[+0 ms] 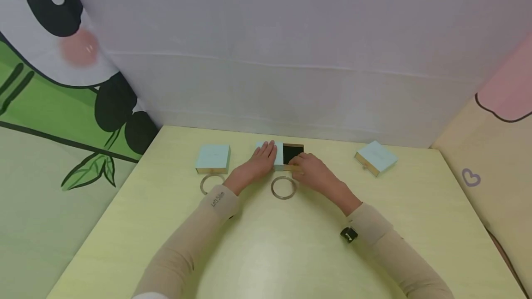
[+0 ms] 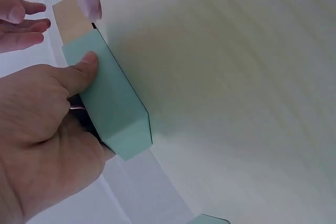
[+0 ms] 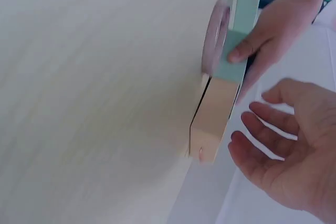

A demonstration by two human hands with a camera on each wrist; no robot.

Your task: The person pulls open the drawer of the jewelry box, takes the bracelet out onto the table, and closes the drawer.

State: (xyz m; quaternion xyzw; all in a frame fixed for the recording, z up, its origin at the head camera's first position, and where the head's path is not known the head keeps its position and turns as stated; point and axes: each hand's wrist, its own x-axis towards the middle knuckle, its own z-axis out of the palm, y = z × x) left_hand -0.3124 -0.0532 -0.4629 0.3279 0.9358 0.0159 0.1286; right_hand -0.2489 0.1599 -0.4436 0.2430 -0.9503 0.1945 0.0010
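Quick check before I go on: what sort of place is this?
Probably a staged tabletop booth, perhaps for recording: a pale yellow table stands before a creased whitish sheet, with a cartoon-printed panel at the left.

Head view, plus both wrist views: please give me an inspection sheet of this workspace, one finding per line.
Surface: pale yellow tabletop.
Job's things: middle box with drawer pulled out; left box and right box closed, the right one askew; right ring before the middle box; left ring partly hidden by the arm.
Clutter: nothing seen.
Hands: left hand holds the middle box; right hand at the drawer, fingers loosely curved, contact unclear.
Cables: dark line beyond the table's right edge, possibly a cord.
Surroundings: creased backdrop, cartoon prints.
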